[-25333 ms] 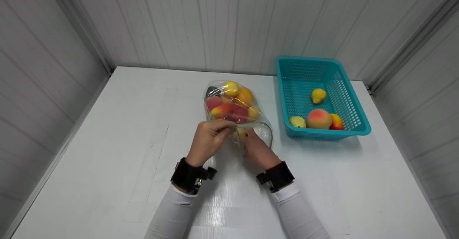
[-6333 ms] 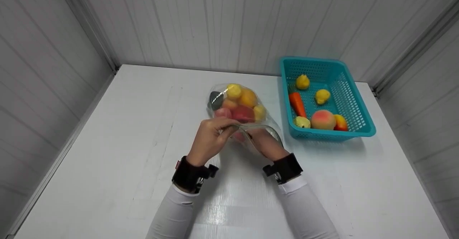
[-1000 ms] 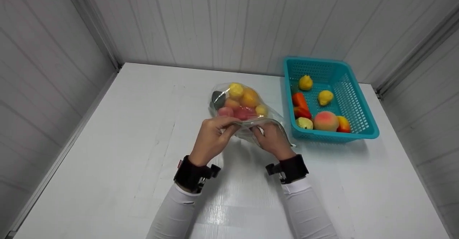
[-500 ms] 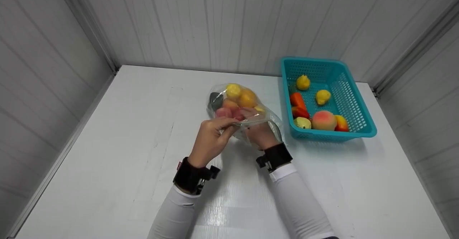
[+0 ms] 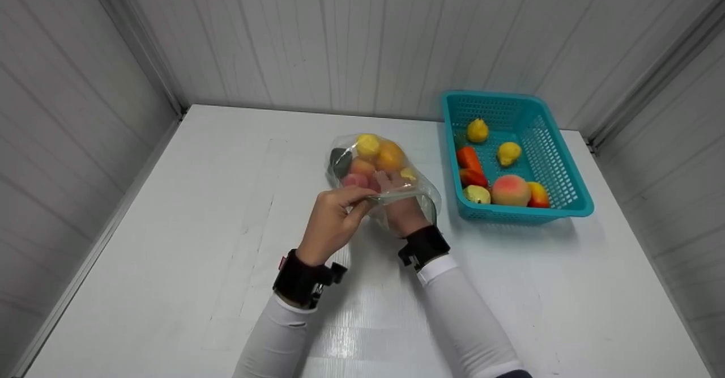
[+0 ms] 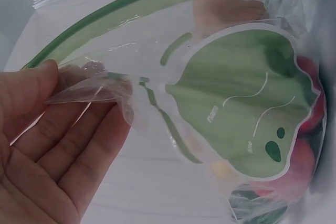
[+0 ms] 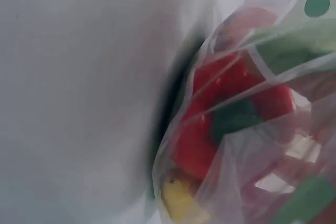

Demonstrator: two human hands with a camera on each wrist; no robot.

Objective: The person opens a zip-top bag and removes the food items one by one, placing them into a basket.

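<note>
A clear zip bag [image 5: 429, 191] with a green leaf print [image 6: 236, 103] lies mid-table, its mouth facing the person. My left hand [image 5: 334, 219] pinches the bag's upper edge between thumb and fingers. Through that mouth reaches my right hand [image 5: 401, 205], its fingers stretched out over the fruit inside. Seen through the plastic are a yellow fruit [image 5: 367, 145], an orange one [image 5: 391, 156], a dark green one [image 5: 340, 161] and pink-red ones. The right wrist view shows a red bell pepper [image 7: 197, 140] with a green stem, and a yellow piece [image 7: 178, 198] below it.
A teal basket [image 5: 527, 213] stands at the back right of the white table [image 5: 226, 157]. It holds a carrot [image 5: 469, 158], a dark red piece [image 5: 473, 177], a peach [image 5: 511, 190], two yellow pears [image 5: 477, 131] and several other fruits. Panel walls [image 5: 294, 38] enclose the table.
Since the oldest frame, a carrot, a yellow pear and a dark red piece have entered the basket. Lately my right hand slid deeper into the bag and stretched its fingers; my left kept its pinch.
</note>
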